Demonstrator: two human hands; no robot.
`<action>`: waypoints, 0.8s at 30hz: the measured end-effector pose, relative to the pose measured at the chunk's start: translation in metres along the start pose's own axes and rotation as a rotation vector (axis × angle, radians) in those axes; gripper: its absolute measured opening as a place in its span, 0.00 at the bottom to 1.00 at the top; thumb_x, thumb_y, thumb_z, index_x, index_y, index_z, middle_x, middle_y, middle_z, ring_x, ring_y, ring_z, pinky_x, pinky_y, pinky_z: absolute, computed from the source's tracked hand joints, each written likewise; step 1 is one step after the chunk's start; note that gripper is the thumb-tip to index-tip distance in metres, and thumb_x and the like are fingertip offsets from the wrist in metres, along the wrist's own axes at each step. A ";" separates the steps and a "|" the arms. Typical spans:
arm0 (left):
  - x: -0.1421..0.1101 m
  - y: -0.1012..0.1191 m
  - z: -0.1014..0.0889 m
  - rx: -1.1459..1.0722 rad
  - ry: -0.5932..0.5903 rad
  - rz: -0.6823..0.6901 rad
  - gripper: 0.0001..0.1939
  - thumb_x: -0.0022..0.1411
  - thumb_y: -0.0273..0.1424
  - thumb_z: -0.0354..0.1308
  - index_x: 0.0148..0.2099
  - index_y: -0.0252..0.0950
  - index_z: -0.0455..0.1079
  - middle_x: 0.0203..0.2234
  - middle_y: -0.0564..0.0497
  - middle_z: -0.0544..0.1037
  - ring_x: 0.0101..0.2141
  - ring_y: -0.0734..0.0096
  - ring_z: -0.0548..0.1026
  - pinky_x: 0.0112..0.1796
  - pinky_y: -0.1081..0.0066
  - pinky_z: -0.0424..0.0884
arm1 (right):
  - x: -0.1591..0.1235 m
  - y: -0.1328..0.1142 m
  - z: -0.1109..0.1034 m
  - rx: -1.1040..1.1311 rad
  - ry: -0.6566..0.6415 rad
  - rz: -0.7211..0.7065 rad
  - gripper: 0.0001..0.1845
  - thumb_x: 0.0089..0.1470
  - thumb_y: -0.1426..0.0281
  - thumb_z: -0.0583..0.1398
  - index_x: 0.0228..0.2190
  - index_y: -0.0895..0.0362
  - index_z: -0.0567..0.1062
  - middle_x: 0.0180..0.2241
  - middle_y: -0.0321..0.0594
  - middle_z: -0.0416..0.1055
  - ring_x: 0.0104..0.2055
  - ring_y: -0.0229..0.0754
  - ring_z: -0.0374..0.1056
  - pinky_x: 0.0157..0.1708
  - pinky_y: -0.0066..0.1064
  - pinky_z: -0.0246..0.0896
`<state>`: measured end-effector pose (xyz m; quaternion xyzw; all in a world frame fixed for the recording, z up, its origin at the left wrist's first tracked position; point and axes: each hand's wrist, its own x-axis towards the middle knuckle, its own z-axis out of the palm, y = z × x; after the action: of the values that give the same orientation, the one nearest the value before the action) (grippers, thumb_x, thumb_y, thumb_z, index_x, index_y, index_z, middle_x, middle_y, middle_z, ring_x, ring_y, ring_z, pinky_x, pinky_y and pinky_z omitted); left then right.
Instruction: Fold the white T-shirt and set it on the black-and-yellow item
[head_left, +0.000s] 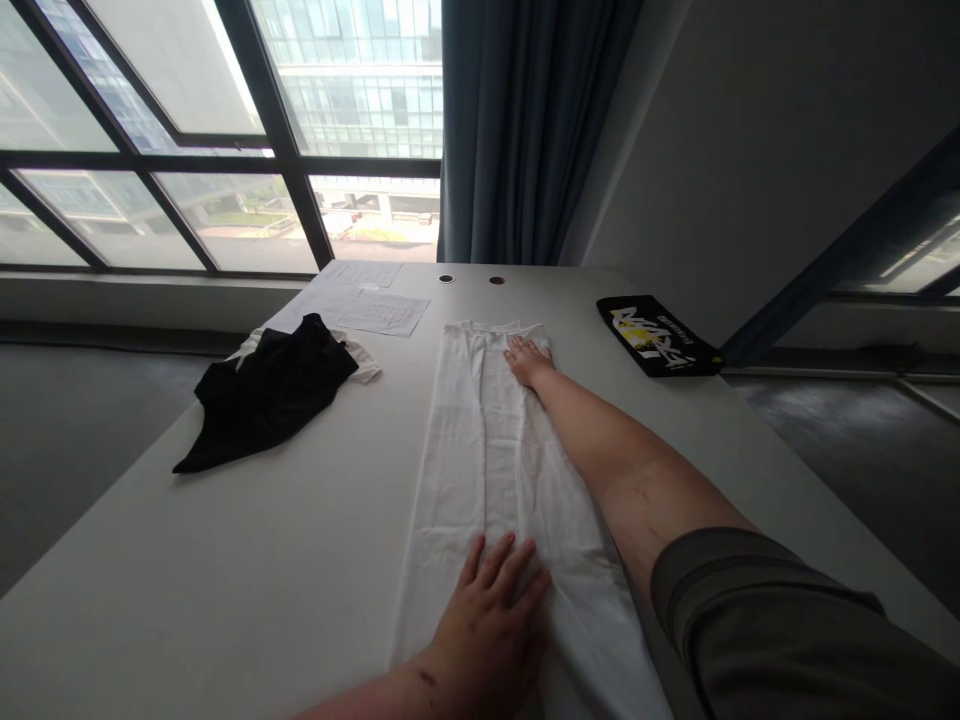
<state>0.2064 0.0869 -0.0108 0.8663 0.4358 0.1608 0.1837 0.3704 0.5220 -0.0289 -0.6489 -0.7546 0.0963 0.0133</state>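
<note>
A long white garment [499,450], folded lengthwise, lies flat down the middle of the table, its near end running out of the bottom of the view. Its exact kind is not clear. My left hand [491,610] rests palm down on the nearer part of the cloth, fingers spread and pointing away from me. Farther off, with the arm stretched out, my right hand [529,360] presses flat near the garment's far right corner, fingers apart. Lengthwise creases or fold edges run between the two hands. Neither hand grips the fabric.
A crumpled black cloth [274,390] lies on the white table [300,560] at the left, over a white cloth [365,358]. Papers [386,312] are at the far left. A black printed item [660,337] lies by the right edge. Two round holes are near the back edge.
</note>
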 end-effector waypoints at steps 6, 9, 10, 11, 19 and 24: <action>0.000 -0.005 0.001 0.004 -0.064 0.000 0.34 0.69 0.38 0.57 0.74 0.47 0.56 0.74 0.46 0.56 0.72 0.46 0.53 0.69 0.38 0.48 | 0.029 0.024 -0.002 -0.017 0.008 0.145 0.38 0.69 0.49 0.36 0.74 0.47 0.44 0.77 0.43 0.33 0.77 0.53 0.34 0.69 0.68 0.32; 0.001 -0.008 0.004 -0.003 -0.066 0.016 0.35 0.67 0.39 0.58 0.74 0.47 0.57 0.73 0.45 0.58 0.71 0.44 0.55 0.69 0.38 0.49 | 0.042 0.032 -0.003 0.009 0.003 0.208 0.40 0.68 0.47 0.38 0.75 0.49 0.45 0.77 0.45 0.32 0.77 0.56 0.32 0.68 0.70 0.31; 0.000 -0.009 0.006 -0.002 -0.061 0.022 0.36 0.67 0.40 0.58 0.74 0.47 0.57 0.73 0.45 0.59 0.71 0.44 0.56 0.69 0.38 0.49 | 0.045 0.034 -0.003 0.016 0.004 0.229 0.41 0.68 0.46 0.38 0.75 0.50 0.45 0.77 0.45 0.32 0.77 0.57 0.32 0.68 0.70 0.31; 0.000 -0.010 0.007 0.000 -0.056 0.028 0.36 0.66 0.40 0.59 0.74 0.46 0.58 0.73 0.45 0.59 0.71 0.44 0.56 0.69 0.38 0.49 | 0.049 0.036 -0.002 0.022 0.007 0.248 0.42 0.68 0.46 0.39 0.75 0.51 0.44 0.77 0.46 0.32 0.77 0.58 0.33 0.68 0.70 0.30; -0.001 -0.012 0.010 0.029 -0.039 0.026 0.38 0.65 0.40 0.60 0.74 0.44 0.56 0.73 0.45 0.57 0.71 0.47 0.56 0.70 0.41 0.49 | 0.063 0.048 -0.001 0.028 0.032 0.275 0.43 0.68 0.47 0.40 0.75 0.56 0.44 0.77 0.53 0.30 0.77 0.65 0.32 0.67 0.73 0.27; 0.001 -0.009 0.005 0.050 -0.089 -0.001 0.42 0.66 0.45 0.59 0.76 0.35 0.52 0.73 0.40 0.56 0.72 0.46 0.54 0.70 0.42 0.50 | 0.029 0.022 -0.011 -0.130 0.113 0.084 0.40 0.70 0.52 0.39 0.75 0.58 0.44 0.77 0.50 0.30 0.78 0.56 0.28 0.71 0.63 0.19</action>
<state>0.2029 0.0920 -0.0198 0.8767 0.4316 0.1108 0.1813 0.3890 0.5554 -0.0245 -0.6838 -0.7295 0.0108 0.0097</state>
